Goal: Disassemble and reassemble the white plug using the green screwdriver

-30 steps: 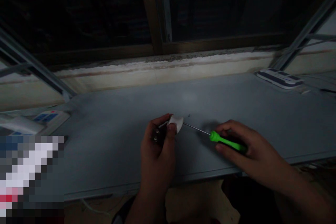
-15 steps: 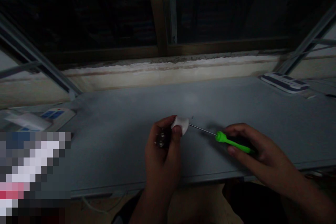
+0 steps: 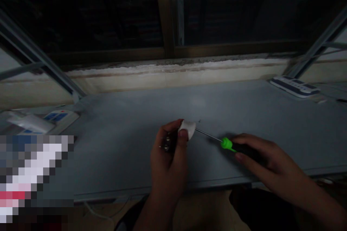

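Note:
My left hand is closed around a small white piece with a curved, flared end, pinched between thumb and fingers. Behind the thumb, a dark part with shiny metal bits also sits in this hand; its exact kind is too dim to tell. My right hand grips the green and black handle of a screwdriver. The thin metal shaft points left, and its tip meets the flared end of the white piece or goes inside it. Both hands are above the grey table.
A power strip lies at the back right. Another power strip is at the left with a white object on it. Metal frame legs rise at both sides, and a window is behind. The lower left is pixelated.
The screwdriver handle has turned in my right hand: its green stripe has rolled downward and more black shows. The left hand keeps its hold on the white piece; the view has shifted slightly.

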`<state>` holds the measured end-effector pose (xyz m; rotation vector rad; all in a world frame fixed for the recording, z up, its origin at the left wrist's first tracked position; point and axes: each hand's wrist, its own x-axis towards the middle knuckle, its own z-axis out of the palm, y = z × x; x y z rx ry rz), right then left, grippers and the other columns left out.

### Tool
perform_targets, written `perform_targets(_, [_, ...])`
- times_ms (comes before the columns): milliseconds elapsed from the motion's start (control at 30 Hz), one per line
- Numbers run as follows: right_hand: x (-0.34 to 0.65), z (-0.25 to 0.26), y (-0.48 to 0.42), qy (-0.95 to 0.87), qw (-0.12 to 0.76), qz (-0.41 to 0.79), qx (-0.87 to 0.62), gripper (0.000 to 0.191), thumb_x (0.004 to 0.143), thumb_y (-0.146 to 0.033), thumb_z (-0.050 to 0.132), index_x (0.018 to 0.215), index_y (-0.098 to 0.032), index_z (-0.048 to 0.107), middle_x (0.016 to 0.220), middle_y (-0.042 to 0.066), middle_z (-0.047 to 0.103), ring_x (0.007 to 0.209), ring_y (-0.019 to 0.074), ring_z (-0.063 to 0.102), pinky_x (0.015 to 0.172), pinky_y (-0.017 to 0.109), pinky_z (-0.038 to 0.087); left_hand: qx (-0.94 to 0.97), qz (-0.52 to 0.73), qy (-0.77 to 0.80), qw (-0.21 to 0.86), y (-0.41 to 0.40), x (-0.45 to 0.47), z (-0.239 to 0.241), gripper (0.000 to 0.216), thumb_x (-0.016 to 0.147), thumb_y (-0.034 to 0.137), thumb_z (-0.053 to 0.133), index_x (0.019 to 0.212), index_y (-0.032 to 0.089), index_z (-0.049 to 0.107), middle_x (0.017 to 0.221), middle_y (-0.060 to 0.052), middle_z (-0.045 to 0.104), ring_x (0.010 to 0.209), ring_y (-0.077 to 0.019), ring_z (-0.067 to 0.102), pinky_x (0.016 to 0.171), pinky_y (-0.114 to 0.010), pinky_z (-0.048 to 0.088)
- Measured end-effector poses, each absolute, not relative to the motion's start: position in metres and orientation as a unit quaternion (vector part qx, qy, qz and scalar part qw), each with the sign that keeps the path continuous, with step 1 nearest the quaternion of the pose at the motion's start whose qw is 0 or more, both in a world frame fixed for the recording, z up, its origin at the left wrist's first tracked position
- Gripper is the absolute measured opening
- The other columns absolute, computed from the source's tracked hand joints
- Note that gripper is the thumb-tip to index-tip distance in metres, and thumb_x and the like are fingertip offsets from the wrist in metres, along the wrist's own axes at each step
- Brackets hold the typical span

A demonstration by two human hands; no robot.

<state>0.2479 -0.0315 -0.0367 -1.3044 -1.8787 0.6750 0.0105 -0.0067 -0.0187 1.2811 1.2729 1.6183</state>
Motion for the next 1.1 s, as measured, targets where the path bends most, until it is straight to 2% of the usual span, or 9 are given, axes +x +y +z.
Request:
perform_targets(100, [0.247, -0.036, -0.032, -0.737, 0.356, 0.257, -0.514, 0.021, 0.098, -0.038, 0.063, 0.118, -0.030, 0.064, 0.109, 0.003, 0.073, 0.098, 0.0201, 0.071, 0.082, 0.031, 0.058, 0.486, 0.628, 0.493, 0.357, -0.008, 0.010, -0.018, 0.028, 0.095, 0.042, 0.070, 0.112, 0.021, 0.070, 0.110, -0.006, 0.076, 0.099, -0.0175, 0.073, 0.087, -0.029, 0.058])
perform_targets(167, [0.245, -0.036, -0.034, -0.731, 0.371, 0.241, -0.520, 0.020, 0.097, -0.038, 0.066, 0.115, -0.029, 0.062, 0.100, 0.002, 0.071, 0.089, 0.0183, 0.069, 0.073, 0.028, 0.057, 0.488, 0.625, 0.497, 0.351, -0.008, 0.010, -0.016, 0.027, 0.095, 0.041, 0.070, 0.111, 0.020, 0.070, 0.109, -0.006, 0.076, 0.099, -0.0177, 0.072, 0.087, -0.030, 0.058])
perform_targets(233, [0.243, -0.036, -0.035, -0.724, 0.397, 0.222, -0.519, 0.020, 0.095, -0.039, 0.069, 0.110, -0.029, 0.060, 0.095, 0.001, 0.068, 0.085, 0.0172, 0.067, 0.069, 0.026, 0.055, 0.493, 0.623, 0.500, 0.345, -0.009, 0.010, -0.015, 0.026, 0.094, 0.040, 0.070, 0.110, 0.020, 0.070, 0.106, -0.005, 0.076, 0.096, -0.0172, 0.072, 0.086, -0.029, 0.057])
perform_targets(300, [0.243, -0.034, -0.037, -0.720, 0.409, 0.220, -0.516, 0.020, 0.095, -0.040, 0.068, 0.111, -0.029, 0.059, 0.097, 0.001, 0.067, 0.087, 0.0172, 0.067, 0.072, 0.026, 0.055, 0.490, 0.625, 0.501, 0.345, -0.009, 0.010, -0.015, 0.025, 0.094, 0.040, 0.070, 0.109, 0.020, 0.070, 0.103, -0.005, 0.076, 0.095, -0.0170, 0.072, 0.085, -0.029, 0.057])
perform_targets(467, [0.244, -0.032, -0.036, -0.738, 0.393, 0.231, -0.498, 0.022, 0.104, -0.033, 0.054, 0.125, -0.032, 0.060, 0.113, 0.004, 0.066, 0.105, 0.0190, 0.066, 0.086, 0.031, 0.054, 0.478, 0.643, 0.484, 0.353, -0.007, 0.009, -0.019, 0.025, 0.095, 0.040, 0.069, 0.110, 0.020, 0.069, 0.109, -0.006, 0.075, 0.099, -0.0185, 0.072, 0.090, -0.033, 0.057])
perform_targets(667, [0.243, -0.031, -0.034, -0.753, 0.426, 0.198, -0.461, 0.019, 0.096, -0.024, 0.065, 0.113, -0.031, 0.061, 0.105, 0.002, 0.059, 0.096, 0.0172, 0.062, 0.078, 0.030, 0.052, 0.484, 0.637, 0.493, 0.343, -0.007, 0.011, -0.014, 0.024, 0.094, 0.038, 0.070, 0.107, 0.019, 0.070, 0.102, -0.005, 0.075, 0.094, -0.0174, 0.072, 0.086, -0.030, 0.057])
perform_targets(800, [0.244, -0.029, -0.036, -0.752, 0.408, 0.216, -0.471, 0.027, 0.099, -0.029, 0.062, 0.125, -0.033, 0.060, 0.116, 0.004, 0.062, 0.108, 0.0188, 0.064, 0.087, 0.031, 0.055, 0.497, 0.633, 0.489, 0.335, -0.007, 0.011, -0.012, 0.020, 0.094, 0.036, 0.070, 0.106, 0.020, 0.070, 0.101, -0.005, 0.076, 0.092, -0.0164, 0.071, 0.084, -0.028, 0.058])
perform_targets(867, [0.244, -0.029, -0.036, -0.767, 0.386, 0.216, -0.465, 0.025, 0.101, -0.029, 0.060, 0.125, -0.034, 0.060, 0.117, 0.003, 0.064, 0.110, 0.0186, 0.065, 0.090, 0.032, 0.055, 0.502, 0.630, 0.493, 0.330, -0.008, 0.011, -0.013, 0.020, 0.094, 0.036, 0.070, 0.106, 0.020, 0.071, 0.101, -0.004, 0.075, 0.092, -0.0162, 0.071, 0.084, -0.028, 0.057])
perform_targets(1100, [0.249, -0.039, -0.033, -0.760, 0.369, 0.147, -0.513, 0.018, 0.097, -0.027, 0.063, 0.115, -0.029, 0.059, 0.108, 0.003, 0.070, 0.096, 0.0193, 0.069, 0.082, 0.032, 0.055, 0.502, 0.619, 0.493, 0.350, -0.008, 0.011, -0.015, 0.026, 0.094, 0.038, 0.070, 0.113, 0.021, 0.068, 0.111, -0.006, 0.076, 0.100, -0.0174, 0.072, 0.086, -0.027, 0.057])
